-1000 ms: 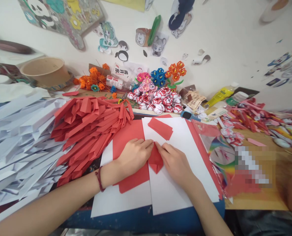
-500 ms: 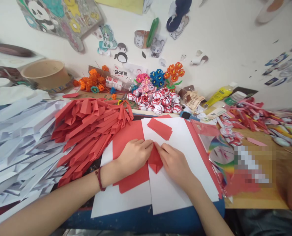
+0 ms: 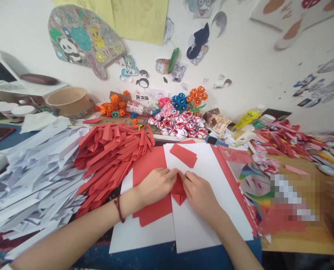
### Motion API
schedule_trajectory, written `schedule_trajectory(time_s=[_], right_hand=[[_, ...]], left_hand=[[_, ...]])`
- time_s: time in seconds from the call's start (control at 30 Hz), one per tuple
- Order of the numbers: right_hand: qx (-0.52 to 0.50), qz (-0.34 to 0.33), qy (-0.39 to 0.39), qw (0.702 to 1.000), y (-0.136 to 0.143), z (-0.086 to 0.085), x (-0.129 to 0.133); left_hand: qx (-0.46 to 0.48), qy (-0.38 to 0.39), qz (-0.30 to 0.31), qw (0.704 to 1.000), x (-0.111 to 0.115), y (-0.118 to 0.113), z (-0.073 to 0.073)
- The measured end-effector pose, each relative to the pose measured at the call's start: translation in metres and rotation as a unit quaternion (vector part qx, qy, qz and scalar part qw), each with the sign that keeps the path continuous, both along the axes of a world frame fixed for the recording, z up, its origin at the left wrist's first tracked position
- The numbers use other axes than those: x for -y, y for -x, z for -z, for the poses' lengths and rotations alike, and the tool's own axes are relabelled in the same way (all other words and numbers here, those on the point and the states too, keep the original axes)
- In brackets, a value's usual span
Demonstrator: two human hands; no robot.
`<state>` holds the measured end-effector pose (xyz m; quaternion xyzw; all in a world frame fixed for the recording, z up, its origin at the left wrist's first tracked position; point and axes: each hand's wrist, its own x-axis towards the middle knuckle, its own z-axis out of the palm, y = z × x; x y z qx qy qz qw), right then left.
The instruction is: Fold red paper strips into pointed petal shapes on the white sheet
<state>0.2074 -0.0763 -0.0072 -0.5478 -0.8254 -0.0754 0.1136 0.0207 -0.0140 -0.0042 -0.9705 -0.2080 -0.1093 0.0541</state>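
A small piece of red paper (image 3: 179, 192), folded to a point at its near end, lies on white sheets (image 3: 208, 221). My left hand (image 3: 159, 184) is closed, its fingers pinching the far tip of this paper. From the other side, my right hand (image 3: 199, 191) presses thumb and fingers on the paper's right edge, close to the left fingertips. Just beyond both hands rests a little stack of red paper strips (image 3: 184, 155). Larger red sheets (image 3: 151, 165) spread under my left hand and wrist.
Heaped on the left are folded white paper strips (image 3: 43, 176) and folded red paper strips (image 3: 110, 161). Red-and-white paper flowers (image 3: 181, 125) and a blue watch (image 3: 213, 140) sit at the back. A clear plastic packet (image 3: 251, 180) lies on the right, beside a brown board (image 3: 285, 240).
The view has tilted up, showing more of the wall and the left side. Both hands stay on the folded red paper with hardly any shift.
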Motion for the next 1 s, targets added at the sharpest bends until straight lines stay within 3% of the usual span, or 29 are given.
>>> schedule_trajectory(time_s=[0.3, 0.53, 1.0], right_hand=[[0.018, 0.029, -0.013, 0.999, 0.005, 0.003, 0.001], [0.011, 0.045, -0.008, 0.999, 0.007, 0.002, 0.003], [-0.057, 0.083, 0.022, 0.995, 0.014, 0.006, 0.005]], left_hand=[[-0.013, 0.007, 0.031, 0.999, -0.005, 0.005, -0.004], [0.008, 0.057, 0.041, 0.998, -0.005, 0.007, -0.011], [0.051, 0.162, -0.005, 0.986, -0.013, 0.015, -0.013]])
